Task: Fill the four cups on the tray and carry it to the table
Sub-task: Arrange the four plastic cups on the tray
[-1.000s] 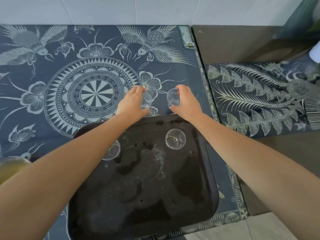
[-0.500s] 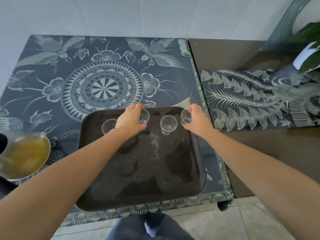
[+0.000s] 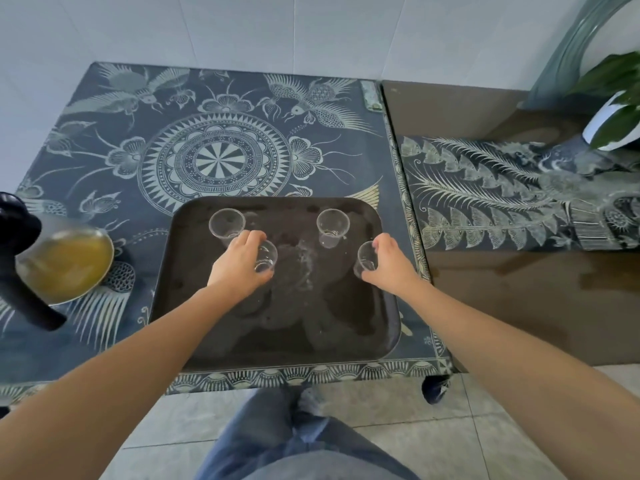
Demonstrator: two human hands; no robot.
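Fingers of the left hand [image 3: 239, 268] clamp the middle cup [image 3: 267, 255], the right hand [image 3: 388, 264] fingers the rim cup [image 3: 365, 258]; the tray [image 3: 277, 336] is open in front.

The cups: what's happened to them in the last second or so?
The left hand and right hand each brought a clear cup from the cloth beyond the tray onto it: the left cup now left of middle, the right cup near the right rim. Both hands still grip them. The two far cups stayed on the tray.

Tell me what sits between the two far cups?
Nothing: only bare tray between the far left cup and far right cup, per the head view.
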